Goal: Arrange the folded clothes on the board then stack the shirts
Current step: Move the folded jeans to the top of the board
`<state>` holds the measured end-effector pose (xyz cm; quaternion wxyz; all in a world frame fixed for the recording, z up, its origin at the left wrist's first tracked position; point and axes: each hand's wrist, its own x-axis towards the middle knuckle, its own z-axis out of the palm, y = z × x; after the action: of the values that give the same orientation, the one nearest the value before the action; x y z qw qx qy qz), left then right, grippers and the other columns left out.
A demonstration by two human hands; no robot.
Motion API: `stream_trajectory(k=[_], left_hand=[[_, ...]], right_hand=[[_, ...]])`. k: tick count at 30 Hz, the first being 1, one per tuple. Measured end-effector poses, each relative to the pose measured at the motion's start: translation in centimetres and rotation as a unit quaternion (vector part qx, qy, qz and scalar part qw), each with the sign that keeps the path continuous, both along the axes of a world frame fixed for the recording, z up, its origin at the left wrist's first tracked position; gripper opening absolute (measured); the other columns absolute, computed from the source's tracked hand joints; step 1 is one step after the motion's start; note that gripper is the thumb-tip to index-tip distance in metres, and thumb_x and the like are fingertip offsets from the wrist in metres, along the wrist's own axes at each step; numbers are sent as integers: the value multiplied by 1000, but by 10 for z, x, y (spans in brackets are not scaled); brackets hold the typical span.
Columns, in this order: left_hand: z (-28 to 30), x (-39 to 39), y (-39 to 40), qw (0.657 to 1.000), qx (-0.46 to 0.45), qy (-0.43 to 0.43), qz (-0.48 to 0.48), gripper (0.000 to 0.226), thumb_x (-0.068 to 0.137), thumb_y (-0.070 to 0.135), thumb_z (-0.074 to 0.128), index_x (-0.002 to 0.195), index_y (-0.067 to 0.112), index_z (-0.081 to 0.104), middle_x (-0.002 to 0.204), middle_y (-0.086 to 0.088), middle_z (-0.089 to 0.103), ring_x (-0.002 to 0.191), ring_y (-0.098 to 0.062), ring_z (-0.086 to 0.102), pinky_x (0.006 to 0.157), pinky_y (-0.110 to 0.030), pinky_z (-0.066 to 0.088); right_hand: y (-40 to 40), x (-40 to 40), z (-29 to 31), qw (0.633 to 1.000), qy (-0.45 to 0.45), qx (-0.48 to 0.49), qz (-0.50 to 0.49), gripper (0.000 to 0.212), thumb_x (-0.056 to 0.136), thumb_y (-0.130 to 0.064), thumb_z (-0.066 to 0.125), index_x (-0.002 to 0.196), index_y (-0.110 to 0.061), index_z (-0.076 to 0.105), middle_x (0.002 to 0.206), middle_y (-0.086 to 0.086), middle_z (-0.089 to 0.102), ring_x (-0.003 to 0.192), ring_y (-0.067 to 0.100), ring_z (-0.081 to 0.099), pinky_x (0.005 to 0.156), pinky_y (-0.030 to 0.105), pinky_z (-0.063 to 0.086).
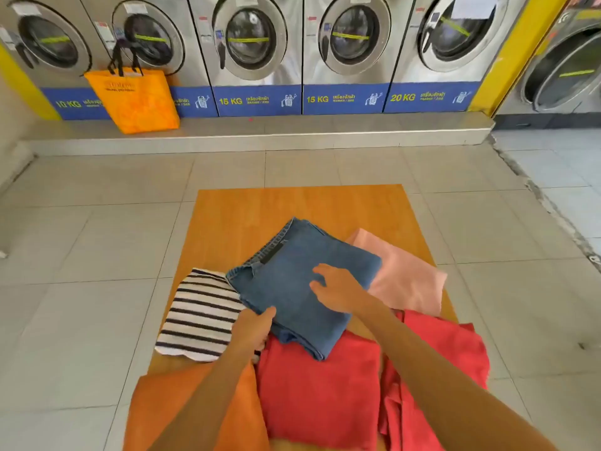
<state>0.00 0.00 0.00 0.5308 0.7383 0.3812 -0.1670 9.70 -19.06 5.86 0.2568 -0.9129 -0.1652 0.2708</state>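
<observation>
Denim in the middle: folded jeans (299, 288) lying on the wooden board (292, 209), overlapping the striped shirt (200, 315) on one side, the pink shirt (406, 275) on the other, and the near edge riding over the red shirt (318, 392).

Gripping the near left corner of the jeans with the left hand (253, 330), thumb on top, fingers tucked under the fold. Hovering or resting the right hand (338, 289) over the jeans, fingers spread and loose, holding nothing; contact hard to tell.

Lying at the near end: orange shirt (195, 408) hanging off the board's left corner, second red piece (439, 369) rumpled at right, spilling past the edge.

Judging progress: early to midway. All pieces folded and on or near the board, but overlapping, not yet squared or spaced. No shirt stack showing yet. Far half of the board bare, seemingly room for shifting the jeans clear before stacking.
</observation>
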Motion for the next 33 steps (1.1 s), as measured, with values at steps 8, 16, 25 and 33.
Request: stream_trajectory(k=[8,16,25,33], left_hand=[[5,0,-20,994,72,42,77,60,80,61,64,110,10,53,101,-10,66,90,-28,65,71,-37,53],[16,13,-28,992,71,49,90,40,87,53,61,96,14,63,92,-5,70,83,-24,66,71,-38,53],[16,34,-30,923,-231,27,308,63,63,35,89,114,9,64,106,-10,75,94,-32,73,88,-49,58],[58,79,-9,951,-206,-20,230,45,74,32,84,113,15,68,101,-7,77,91,-29,74,79,-44,60]], right_hand=[[-2,76,-30,987,0,-149,64,70,101,-48,42,159,-18,18,167,14,3,154,33,2,120,59,14],[4,133,-56,987,14,-161,22,95,93,-64,46,159,-10,4,160,19,23,146,41,24,115,58,27],[16,137,-60,993,80,-70,-45,80,85,-62,62,143,-10,41,134,8,58,119,30,58,93,40,50],[-8,138,-31,964,144,166,-149,30,96,-44,60,121,-26,58,102,-13,67,92,5,67,70,17,54]])
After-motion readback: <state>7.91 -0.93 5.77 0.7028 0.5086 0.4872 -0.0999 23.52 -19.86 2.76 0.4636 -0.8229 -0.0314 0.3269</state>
